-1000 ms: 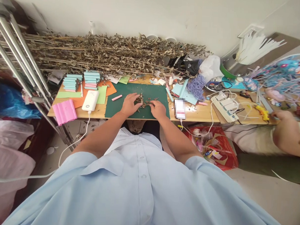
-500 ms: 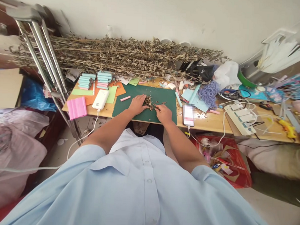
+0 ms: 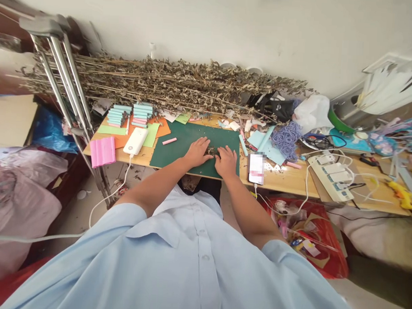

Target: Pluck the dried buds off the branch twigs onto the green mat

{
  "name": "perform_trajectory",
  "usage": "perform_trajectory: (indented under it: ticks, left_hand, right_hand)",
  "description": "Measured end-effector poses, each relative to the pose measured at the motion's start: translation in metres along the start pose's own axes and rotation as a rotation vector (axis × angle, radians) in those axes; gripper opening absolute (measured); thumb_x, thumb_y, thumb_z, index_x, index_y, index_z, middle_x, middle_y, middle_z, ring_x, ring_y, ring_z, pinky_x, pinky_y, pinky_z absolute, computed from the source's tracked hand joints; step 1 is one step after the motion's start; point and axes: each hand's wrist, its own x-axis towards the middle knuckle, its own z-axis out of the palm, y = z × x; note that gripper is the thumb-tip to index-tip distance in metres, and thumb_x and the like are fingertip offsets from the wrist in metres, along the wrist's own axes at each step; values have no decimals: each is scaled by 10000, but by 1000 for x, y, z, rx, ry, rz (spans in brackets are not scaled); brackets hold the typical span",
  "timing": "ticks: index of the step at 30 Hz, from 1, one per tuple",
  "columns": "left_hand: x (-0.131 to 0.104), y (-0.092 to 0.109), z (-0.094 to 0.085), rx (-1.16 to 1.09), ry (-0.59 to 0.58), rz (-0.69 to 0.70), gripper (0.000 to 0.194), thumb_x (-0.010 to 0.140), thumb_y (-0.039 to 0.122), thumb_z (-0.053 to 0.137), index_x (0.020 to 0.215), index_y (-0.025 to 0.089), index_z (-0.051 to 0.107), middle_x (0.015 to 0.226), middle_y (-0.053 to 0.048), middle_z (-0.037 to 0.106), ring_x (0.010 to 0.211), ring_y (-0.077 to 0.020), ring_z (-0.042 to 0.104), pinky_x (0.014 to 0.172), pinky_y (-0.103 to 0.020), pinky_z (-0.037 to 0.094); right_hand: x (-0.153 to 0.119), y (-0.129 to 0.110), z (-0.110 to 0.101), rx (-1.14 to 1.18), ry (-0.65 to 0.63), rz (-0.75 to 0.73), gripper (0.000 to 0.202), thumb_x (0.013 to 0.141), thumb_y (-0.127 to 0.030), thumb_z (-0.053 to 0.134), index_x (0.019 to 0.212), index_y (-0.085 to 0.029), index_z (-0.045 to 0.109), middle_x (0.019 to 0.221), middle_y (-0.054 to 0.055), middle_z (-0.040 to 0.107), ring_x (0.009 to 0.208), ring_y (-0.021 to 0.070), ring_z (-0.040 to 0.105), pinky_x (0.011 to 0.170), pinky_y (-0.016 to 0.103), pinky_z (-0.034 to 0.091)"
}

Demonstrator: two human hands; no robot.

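On the green mat (image 3: 179,131) my left hand (image 3: 197,152) lies with its fingers stretched out, palm down. My right hand (image 3: 227,161) rests on the mat just to the right, its fingers apart and slightly bent. Between the two hands sits a small heap of dry leaf bits (image 3: 212,151), partly covered by the fingers. Neither hand visibly grips anything. A short pink roll (image 3: 169,141) lies on the mat to the left of my left hand.
Dried plant stalks (image 3: 168,82) lie along the wall. Blue rolls (image 3: 142,110) and a white power bank (image 3: 135,141) are at the left. A phone (image 3: 256,168), purple yarn (image 3: 286,136) and a power strip (image 3: 330,178) are at the right. A crutch (image 3: 64,66) stands far left.
My left hand has shifted right over the mat, and my right hand has gone from pinched to spread fingers. The leaf bits are drawn closer together between them. The view has tilted slightly.
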Motion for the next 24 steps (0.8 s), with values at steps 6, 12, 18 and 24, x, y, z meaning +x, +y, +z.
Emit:
perform_trajectory:
  ticks: [6,12,18,24]
  left_hand:
    - [-2,-4,-11,-9,60,58,746,950,458,760,1570,128,510,1666,-223,458,1584,-375,414,1288,-564,374]
    - [-27,-17,-46,-57,305,-3,259,1051,382,624,1091,170,768,1176,-141,775,1183,-278,704,1090,-458,534]
    - [-84,-35,-57,-142,327,-235,357,1068,394,563,811,195,709,850,-54,724,858,-207,690,821,-337,547]
    - [-110,-42,-40,-157,277,-164,319,1058,415,571,877,224,751,875,-49,753,894,-213,710,861,-353,563]
  right_hand:
    - [-7,-2,3,139,119,6,368,953,-283,493,1223,-215,734,1379,145,731,1422,328,574,1252,646,315]
    - [-18,5,11,299,163,-36,280,962,-393,529,1057,-292,773,1307,123,763,1358,342,639,1241,660,375]
    - [-11,1,4,470,233,52,193,920,-427,604,929,-345,779,1137,90,794,1222,318,709,1225,652,431]
    - [72,-14,4,865,155,426,318,862,-472,672,1031,-215,755,952,45,783,697,172,701,712,347,644]
